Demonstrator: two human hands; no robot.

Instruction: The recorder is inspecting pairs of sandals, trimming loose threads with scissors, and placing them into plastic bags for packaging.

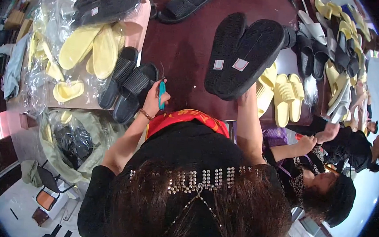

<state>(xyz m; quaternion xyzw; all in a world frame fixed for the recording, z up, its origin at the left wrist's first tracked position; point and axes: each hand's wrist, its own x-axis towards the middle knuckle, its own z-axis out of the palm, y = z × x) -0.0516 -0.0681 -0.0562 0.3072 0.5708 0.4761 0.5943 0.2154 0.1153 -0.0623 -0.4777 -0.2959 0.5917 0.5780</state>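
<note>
I see the left hand (154, 100), left of centre, curled round a teal tool (161, 93); right hand (247, 94), right of centre, grasps black slippers (253, 51), fingers hidden.

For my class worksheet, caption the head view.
At a table, the left hand holds a teal tool, the right hand a pair of black slippers.

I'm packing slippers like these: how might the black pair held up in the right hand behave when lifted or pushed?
The black slippers are probably light for their size, as the right hand alone holds both up. Their soles look flat and unsagging, so they're likely fairly stiff. The textured undersides may resist sliding if pushed sole-down.
</note>
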